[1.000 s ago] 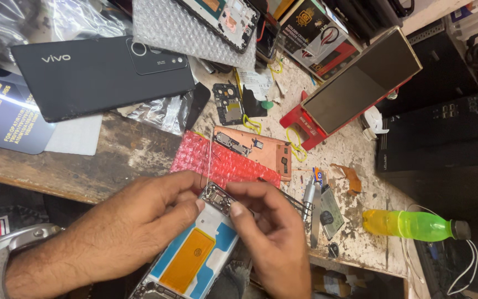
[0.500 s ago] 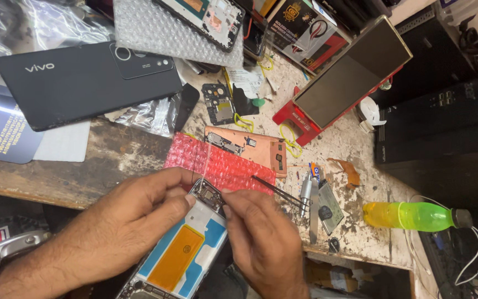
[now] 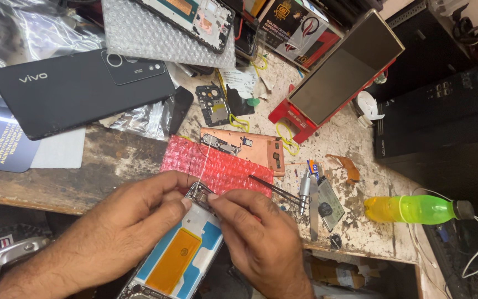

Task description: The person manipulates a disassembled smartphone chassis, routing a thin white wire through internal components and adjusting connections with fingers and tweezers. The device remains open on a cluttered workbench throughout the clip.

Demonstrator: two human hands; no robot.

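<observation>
Now, head view: our left hand (image 3: pixel 123 232) and right hand (image 3: pixel 261 238) pinch the top edge of an opened phone frame (image 3: pixel 178 254), fingertips pressed together on a small part there. It sits over the table's (image 3: pixel 117 160) near edge, just below the red bubble wrap (image 3: pixel 217 169). Tweezers (image 3: pixel 275 188) lie nearby; a yellow-green bottle (image 3: pixel 416 209) rests well apart.

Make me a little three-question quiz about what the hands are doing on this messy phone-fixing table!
1. True or false: both hands touch the opened phone frame.
2. What lies right of the right hand? A tweezers, B a spoon, C scissors.
3. What colour is the bubble wrap behind the hands?

Key: 1 true: the left hand grips it too. 2 A. 3 pink-red.
</observation>
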